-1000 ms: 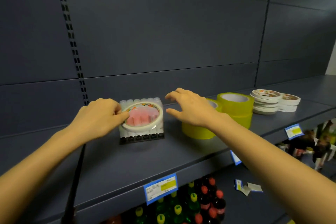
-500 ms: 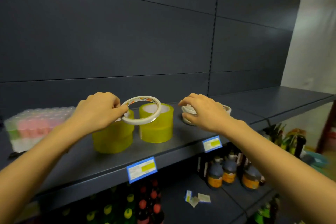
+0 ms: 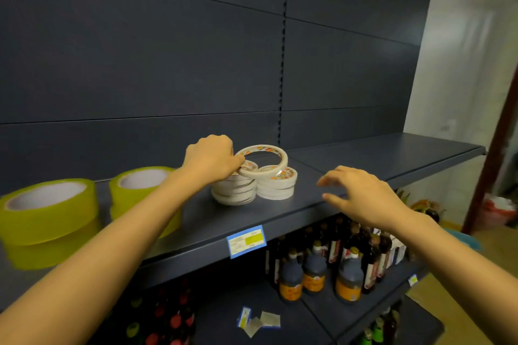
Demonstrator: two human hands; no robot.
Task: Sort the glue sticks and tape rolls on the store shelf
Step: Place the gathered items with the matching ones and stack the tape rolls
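tape roll in l hand over stacks

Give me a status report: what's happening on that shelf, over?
Left grip pinches thin tape roll over two white tape stacks. Right grip open, empty, beside them. Nothing blocking.

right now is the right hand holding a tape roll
No, the right hand is open and empty above the shelf edge; the left hand pinches the white roll.
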